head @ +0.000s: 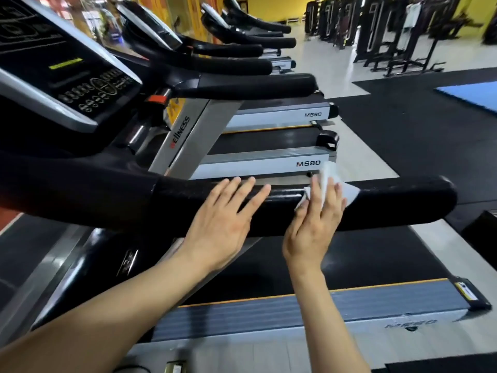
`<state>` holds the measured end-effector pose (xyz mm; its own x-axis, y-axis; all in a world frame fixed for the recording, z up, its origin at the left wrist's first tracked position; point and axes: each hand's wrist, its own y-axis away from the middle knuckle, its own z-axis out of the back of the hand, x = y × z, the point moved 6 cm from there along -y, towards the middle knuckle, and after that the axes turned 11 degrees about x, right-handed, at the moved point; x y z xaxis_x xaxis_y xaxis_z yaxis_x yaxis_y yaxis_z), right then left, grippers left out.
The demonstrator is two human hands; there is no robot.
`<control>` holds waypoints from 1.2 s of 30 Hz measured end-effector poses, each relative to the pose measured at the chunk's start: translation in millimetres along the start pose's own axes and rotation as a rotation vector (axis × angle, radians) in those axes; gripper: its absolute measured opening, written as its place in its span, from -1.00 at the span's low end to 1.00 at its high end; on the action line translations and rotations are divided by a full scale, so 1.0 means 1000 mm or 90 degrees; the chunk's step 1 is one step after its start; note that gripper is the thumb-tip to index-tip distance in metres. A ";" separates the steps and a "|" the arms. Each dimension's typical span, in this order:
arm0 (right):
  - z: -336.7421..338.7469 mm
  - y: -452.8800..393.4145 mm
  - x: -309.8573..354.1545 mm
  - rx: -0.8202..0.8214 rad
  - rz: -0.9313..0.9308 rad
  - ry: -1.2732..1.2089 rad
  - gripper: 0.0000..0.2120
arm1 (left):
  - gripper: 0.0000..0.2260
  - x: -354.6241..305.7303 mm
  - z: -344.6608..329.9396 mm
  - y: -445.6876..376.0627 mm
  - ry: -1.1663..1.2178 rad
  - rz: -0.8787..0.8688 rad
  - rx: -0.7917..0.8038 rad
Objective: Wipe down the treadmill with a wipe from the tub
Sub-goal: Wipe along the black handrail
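The right hand (313, 224) presses a wipe (329, 184) flat on the handrail (398, 203) with straight fingers; the left hand (223, 219) rests open beside it (far side rails read "MS80" (308, 163), the post "WELLNESS" (180, 132)).

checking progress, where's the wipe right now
The wipe lies under the right hand on the black handrail, right of the left hand.

Bright, even indoor light fills the gym, with pale glare on the glossy floor (336, 44) in the distance. The handrail (295, 205) carries soft highlights. Wide-angle distortion bends lines near the edges, and the far machines (376, 30) look soft and blurred.
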<state>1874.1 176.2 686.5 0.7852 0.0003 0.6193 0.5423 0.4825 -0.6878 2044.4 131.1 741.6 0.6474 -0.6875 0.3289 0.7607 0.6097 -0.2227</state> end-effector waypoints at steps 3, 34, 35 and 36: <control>0.010 -0.004 0.010 0.080 0.165 0.058 -0.60 | -0.51 0.034 0.004 0.021 -0.006 0.047 0.010; -0.059 0.072 0.191 0.155 0.238 0.044 -0.63 | -0.46 0.172 -0.007 0.171 0.020 0.069 -0.055; -0.054 0.072 0.186 0.142 0.231 0.050 -0.65 | -0.47 0.168 -0.013 0.174 0.021 0.045 -0.052; -0.050 0.073 0.180 0.128 0.216 0.057 -0.66 | -0.47 0.165 -0.018 0.176 0.024 0.026 -0.053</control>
<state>2070.6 167.6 728.8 0.9371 0.1173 0.3288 0.1859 0.6294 -0.7545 2286.3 117.7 740.5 0.6779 -0.6780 0.2841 0.7340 0.6035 -0.3114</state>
